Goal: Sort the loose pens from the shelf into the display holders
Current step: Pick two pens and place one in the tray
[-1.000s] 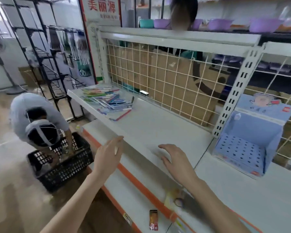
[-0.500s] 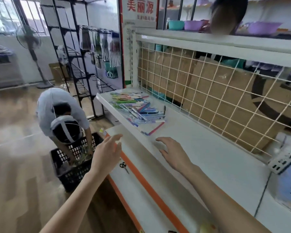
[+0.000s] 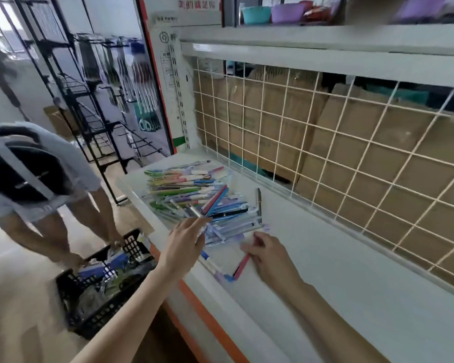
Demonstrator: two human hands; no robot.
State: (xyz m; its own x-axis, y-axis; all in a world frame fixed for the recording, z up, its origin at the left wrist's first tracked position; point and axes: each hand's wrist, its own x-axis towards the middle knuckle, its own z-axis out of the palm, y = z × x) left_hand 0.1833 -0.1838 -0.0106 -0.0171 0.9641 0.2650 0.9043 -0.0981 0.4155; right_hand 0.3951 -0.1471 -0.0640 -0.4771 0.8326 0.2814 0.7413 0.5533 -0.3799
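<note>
Loose pens (image 3: pixel 194 195) are heaped at centre frame, on the left end of a white shelf (image 3: pixel 338 271); many colours are seen, several in clear sleeves. No brand or print on them can be read through the blur. A single grey pen (image 3: pixel 258 203) lies apart at the heap's right edge, pointing toward the wire grid (image 3: pixel 325 132) behind the shelf.

Left hand (image 3: pixel 185 242): held over the heap's near edge, fingers straight and slightly spread, tips at the nearest pens; nothing is gripped. Right hand (image 3: pixel 269 254): placed on the shelf just right of the heap, fingers curled round a pink pen (image 3: pixel 243 263) whose lower end reaches a blue-tipped pen (image 3: pixel 215 265) at the shelf's front edge.

Writing: a sign (image 3: pixel 197 3) at top centre carries red characters, too smeared to be read. A white notice strip (image 3: pixel 168 61) on the upright post below it is likewise unreadable.

Edges and room: the shelf's front lip runs diagonally from centre left to bottom centre, with an orange band (image 3: pixel 207 320) on the tier beneath. Bare shelf surface is seen to the right of the hands, bounded behind by the grid and brown cartons (image 3: pixel 364 121). At lower left a second person (image 3: pixel 37 174) is bent over a black basket (image 3: pixel 100 284) on the floor, close beside the shelf end.
</note>
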